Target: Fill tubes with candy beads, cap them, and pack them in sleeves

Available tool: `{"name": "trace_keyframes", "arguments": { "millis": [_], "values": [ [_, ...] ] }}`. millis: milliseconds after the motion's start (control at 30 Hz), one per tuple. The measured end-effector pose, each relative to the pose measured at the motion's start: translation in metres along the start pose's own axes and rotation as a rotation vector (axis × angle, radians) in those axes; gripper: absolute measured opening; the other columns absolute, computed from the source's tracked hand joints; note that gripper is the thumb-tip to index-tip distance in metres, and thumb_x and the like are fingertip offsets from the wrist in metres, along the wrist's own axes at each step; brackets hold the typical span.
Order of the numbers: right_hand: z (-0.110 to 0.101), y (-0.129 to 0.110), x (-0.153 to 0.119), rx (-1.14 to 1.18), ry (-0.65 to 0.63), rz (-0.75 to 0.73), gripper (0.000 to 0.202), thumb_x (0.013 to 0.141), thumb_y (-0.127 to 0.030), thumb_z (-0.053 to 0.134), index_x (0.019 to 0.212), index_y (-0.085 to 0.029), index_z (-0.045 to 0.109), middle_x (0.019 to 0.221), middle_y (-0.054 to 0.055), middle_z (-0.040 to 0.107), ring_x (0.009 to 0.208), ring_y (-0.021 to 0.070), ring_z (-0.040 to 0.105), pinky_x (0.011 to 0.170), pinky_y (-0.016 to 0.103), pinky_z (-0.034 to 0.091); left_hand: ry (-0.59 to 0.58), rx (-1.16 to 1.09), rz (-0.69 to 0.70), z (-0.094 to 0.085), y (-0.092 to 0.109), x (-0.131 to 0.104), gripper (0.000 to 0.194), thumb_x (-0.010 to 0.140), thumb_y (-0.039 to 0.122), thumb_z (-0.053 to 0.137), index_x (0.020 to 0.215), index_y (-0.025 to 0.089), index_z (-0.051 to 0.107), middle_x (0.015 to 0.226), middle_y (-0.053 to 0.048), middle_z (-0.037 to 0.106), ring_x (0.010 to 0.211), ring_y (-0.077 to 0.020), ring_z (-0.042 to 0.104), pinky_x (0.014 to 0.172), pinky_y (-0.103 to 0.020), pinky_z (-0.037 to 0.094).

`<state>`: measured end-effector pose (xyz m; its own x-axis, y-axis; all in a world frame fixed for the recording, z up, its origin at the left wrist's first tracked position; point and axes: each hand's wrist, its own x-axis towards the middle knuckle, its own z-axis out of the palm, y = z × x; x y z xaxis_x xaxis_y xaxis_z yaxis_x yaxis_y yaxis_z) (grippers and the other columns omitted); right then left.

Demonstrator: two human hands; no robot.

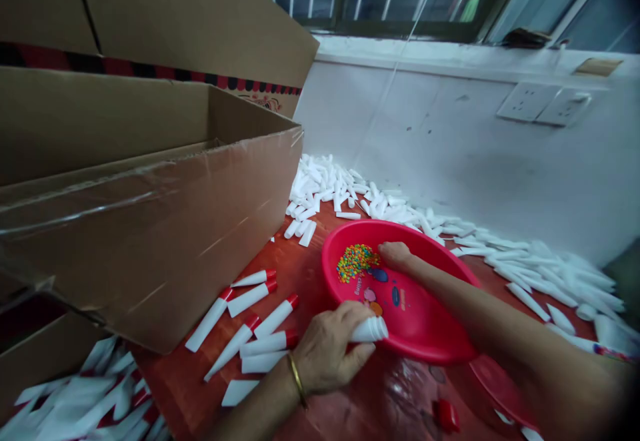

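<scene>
My left hand (pixel 333 344), with a gold bangle at the wrist, is wrapped round a white tube (pixel 369 329) whose open threaded end points right, over the near rim of a red basin (pixel 430 354). Inside the basin, my right hand (pixel 395 255) has its fingers bent together beside a heap of small multicoloured pellets (pixel 356 262). Whether anything is between those fingers is hidden. Several white tubes with red caps (pixel 254 299) lie on the red table left of my left hand.
A large cardboard box (pixel 150 241) stands at the left. White tubes (pixel 550 274) are piled along the wall, and more capped tubes (pixel 95 401) fill the lower left. A red cap (pixel 447 415) and a second red dish (pixel 500 387) are near the front edge.
</scene>
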<state>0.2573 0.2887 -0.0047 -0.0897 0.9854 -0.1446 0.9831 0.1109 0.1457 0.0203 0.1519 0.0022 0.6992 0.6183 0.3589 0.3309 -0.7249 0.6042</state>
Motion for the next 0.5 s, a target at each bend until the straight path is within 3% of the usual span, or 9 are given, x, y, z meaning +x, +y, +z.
{"name": "trace_keyframes", "arguments": {
  "millis": [167,333,500],
  "values": [
    [0.021,-0.014,0.020,0.165,-0.031,-0.051,0.024,0.086,-0.029,0.053,0.104,-0.013,0.056,0.104,0.006,0.057,0.093,0.0183,0.056,0.080,0.039,0.047,-0.040,-0.003,-0.038,0.014,0.011,-0.006,0.033,0.083,0.034,0.045,0.115,0.024,0.046,0.108,-0.004,0.058,0.094,-0.0176,0.056,0.082,-0.029,0.046],
    [0.035,-0.041,0.015,0.515,-0.056,-0.144,0.016,0.080,-0.023,0.060,0.092,-0.012,0.059,0.090,0.004,0.061,0.082,0.0160,0.057,0.073,0.032,0.047,-0.111,-0.005,-0.068,0.027,0.023,-0.016,0.037,0.081,0.040,0.047,0.115,0.024,0.048,0.104,-0.005,0.059,0.087,-0.0199,0.060,0.073,-0.029,0.049],
    [0.033,-0.058,-0.007,0.979,-0.097,-0.203,0.017,0.074,-0.024,0.058,0.088,-0.013,0.058,0.078,0.001,0.063,0.067,0.0130,0.056,0.059,0.023,0.045,-0.157,-0.053,-0.170,0.015,0.035,-0.020,0.037,0.081,0.037,0.047,0.116,0.024,0.047,0.106,-0.005,0.058,0.090,-0.0202,0.059,0.077,-0.030,0.048]
  ]
}}
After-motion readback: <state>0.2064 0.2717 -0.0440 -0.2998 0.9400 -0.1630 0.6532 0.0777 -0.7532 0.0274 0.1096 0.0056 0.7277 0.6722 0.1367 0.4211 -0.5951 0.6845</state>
